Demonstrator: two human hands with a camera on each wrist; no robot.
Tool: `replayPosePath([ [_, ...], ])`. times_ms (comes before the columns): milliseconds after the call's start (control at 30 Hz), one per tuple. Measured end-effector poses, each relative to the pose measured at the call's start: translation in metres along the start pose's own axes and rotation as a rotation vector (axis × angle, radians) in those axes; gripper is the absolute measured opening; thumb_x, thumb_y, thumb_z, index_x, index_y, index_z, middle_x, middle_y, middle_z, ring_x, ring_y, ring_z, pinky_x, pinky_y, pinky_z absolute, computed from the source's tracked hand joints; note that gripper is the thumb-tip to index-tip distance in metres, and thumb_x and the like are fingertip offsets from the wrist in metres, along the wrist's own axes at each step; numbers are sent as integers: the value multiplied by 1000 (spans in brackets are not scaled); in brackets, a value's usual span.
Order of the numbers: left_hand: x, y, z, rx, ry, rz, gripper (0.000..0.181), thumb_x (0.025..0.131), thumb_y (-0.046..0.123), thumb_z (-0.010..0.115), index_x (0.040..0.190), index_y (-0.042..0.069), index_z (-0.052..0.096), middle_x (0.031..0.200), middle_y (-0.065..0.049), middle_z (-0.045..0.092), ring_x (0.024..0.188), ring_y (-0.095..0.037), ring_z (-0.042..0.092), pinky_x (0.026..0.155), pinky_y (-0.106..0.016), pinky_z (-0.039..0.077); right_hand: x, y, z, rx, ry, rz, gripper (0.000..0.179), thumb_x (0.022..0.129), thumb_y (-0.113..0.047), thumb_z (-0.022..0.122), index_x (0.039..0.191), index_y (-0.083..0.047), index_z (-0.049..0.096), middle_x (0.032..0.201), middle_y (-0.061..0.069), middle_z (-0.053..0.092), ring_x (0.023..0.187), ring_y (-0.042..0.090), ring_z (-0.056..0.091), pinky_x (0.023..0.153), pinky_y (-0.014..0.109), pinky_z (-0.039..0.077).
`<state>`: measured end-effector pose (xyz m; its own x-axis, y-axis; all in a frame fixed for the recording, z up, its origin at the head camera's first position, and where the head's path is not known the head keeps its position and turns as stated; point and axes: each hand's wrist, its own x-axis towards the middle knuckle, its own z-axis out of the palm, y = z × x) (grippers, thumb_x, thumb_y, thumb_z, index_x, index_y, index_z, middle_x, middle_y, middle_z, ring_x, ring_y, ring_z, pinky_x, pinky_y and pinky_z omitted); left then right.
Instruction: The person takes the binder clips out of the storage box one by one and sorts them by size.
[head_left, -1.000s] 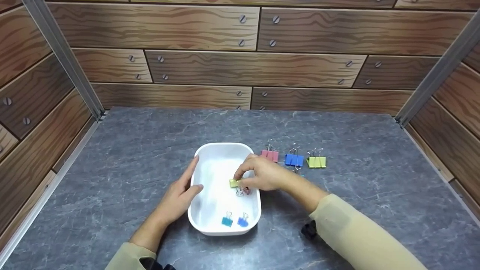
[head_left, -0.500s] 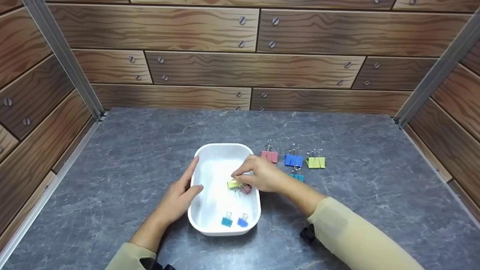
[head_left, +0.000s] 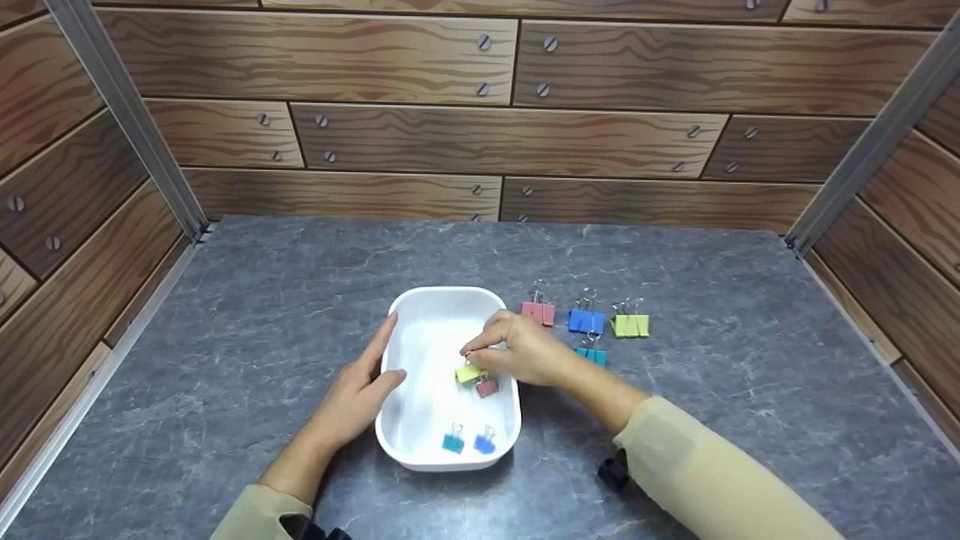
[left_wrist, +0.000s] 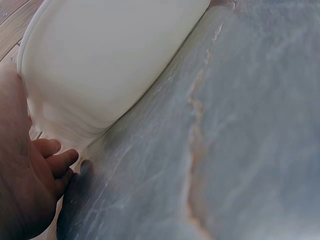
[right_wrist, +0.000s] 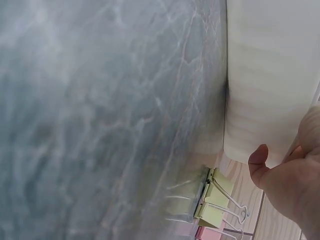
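In the head view, a white plastic tub (head_left: 448,294) stands on the table. My left hand (head_left: 354,397) holds its left side, thumb over the rim and fingers along the outer wall. Inside the tub, my right hand (head_left: 517,349) pinches a small yellow binder clip (head_left: 469,373) by its wire handles. A small pink binder clip (head_left: 487,388) lies right beside it; I cannot tell whether they touch. Nearer me in the tub lie a small teal binder clip (head_left: 453,443) and a small blue one. The right wrist view hides the yellow clip behind the tub's wall (right_wrist: 270,90).
Larger binder clips stand on the table right of the tub: pink (head_left: 538,313), blue (head_left: 586,321), yellow (head_left: 631,325) and teal (head_left: 592,355). The teal one is close to my right wrist. Wood-patterned walls (head_left: 420,139) enclose the dark marbled table (head_left: 300,262).
The yellow clip has turned in my right fingers, which now hold its handles above its body. The small pink clip has shifted slightly toward me and shows more. My left hand stays put.
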<state>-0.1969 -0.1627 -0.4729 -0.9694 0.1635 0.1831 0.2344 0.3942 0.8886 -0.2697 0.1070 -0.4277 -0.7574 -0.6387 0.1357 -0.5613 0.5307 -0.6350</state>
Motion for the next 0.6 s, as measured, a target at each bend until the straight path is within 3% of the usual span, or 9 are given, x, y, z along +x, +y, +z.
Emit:
replayPosePath([
  [267,0,1,0,4,1,-23,70,96,19,56,154,40,22,155,-2,33,135,-21,41,96,-43,46,0,1,0,65,15,11,14,88,-24,72,99,-24,80,96,-10,62,96,9,55,83,33,48],
  [600,0,1,0,18,5,-22,70,96,18,56,154,39,23,155,4,32,137,-15,36,105,-43,38,4,-3,-4,262,64,41,21,90,-27,70,103,-13,79,94,-11,73,90,9,63,80,31,51],
])
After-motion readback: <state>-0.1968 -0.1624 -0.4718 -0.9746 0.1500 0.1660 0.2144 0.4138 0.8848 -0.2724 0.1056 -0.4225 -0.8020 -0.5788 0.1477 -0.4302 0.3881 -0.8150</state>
